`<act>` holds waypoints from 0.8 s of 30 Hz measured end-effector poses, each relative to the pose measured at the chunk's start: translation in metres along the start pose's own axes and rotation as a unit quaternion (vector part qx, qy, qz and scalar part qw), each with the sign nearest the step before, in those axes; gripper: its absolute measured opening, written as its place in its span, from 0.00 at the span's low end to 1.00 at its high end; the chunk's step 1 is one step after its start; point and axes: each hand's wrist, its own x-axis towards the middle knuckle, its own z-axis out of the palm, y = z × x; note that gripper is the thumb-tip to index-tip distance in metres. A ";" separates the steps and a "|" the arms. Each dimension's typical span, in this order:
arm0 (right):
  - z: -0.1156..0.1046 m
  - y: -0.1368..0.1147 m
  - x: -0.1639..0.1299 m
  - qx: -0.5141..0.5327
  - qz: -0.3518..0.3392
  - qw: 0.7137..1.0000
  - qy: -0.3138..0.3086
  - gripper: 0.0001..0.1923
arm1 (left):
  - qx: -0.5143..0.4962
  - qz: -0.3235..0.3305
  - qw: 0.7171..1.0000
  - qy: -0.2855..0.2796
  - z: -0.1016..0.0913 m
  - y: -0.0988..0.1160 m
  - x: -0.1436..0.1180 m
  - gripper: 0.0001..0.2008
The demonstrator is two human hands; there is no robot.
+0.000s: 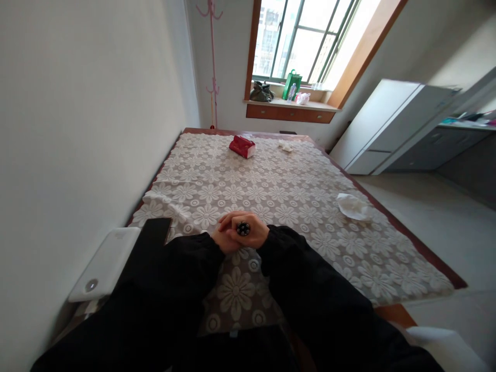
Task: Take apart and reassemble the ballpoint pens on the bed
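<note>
My left hand and my right hand are pressed together above the near part of the table, their fingers closed and overlapping. A small round black object with pale dots shows at the curled fingers of my right hand; the rest of it is hidden. What my left hand closes on, if anything, is covered by the other hand. Under both hands lies a patterned tablecloth with pale flowers.
By the left wall lie a white rounded device and a flat black object. A red tissue pack sits farther back. Crumpled white tissue and a white sheet are on the right. A white fridge stands beyond the table.
</note>
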 end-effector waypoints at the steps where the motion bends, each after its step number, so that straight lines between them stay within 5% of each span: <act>1: -0.009 -0.002 0.000 -0.022 0.021 1.000 0.009 0.14 | -0.001 0.018 1.000 -0.006 -0.002 0.002 0.002 0.22; 4: -0.058 0.005 0.005 -0.165 0.146 0.974 0.044 0.15 | -0.001 0.038 0.999 0.011 -0.009 0.006 0.004 0.27; 6: -0.101 0.021 0.012 -0.330 0.234 0.914 0.018 0.15 | 0.018 0.049 0.999 0.010 -0.011 0.007 0.003 0.29; 8: -0.139 0.042 0.020 -0.482 0.301 0.821 -0.047 0.10 | 0.042 0.059 0.997 -0.004 -0.011 0.006 0.001 0.27; 11: -0.174 0.071 0.024 -0.521 0.323 0.787 -0.072 0.08 | 0.061 0.057 0.996 -0.011 -0.010 0.005 0.000 0.23; 14: -0.181 0.088 0.016 -0.535 0.315 0.780 -0.080 0.16 | 0.060 0.062 0.996 -0.017 -0.010 0.003 0.000 0.18; 16: -0.178 0.098 0.006 -0.538 0.300 0.784 -0.080 0.31 | 0.059 0.070 0.996 -0.023 -0.010 0.002 0.000 0.15; 18: -0.174 0.106 -0.005 -0.522 0.293 0.798 -0.072 0.43 | 0.059 0.075 0.995 -0.024 -0.010 0.002 0.000 0.14; 24: -0.174 0.120 -0.032 -0.461 0.217 0.860 0.011 0.53 | 0.051 0.084 0.995 -0.023 -0.011 0.002 -0.001 0.13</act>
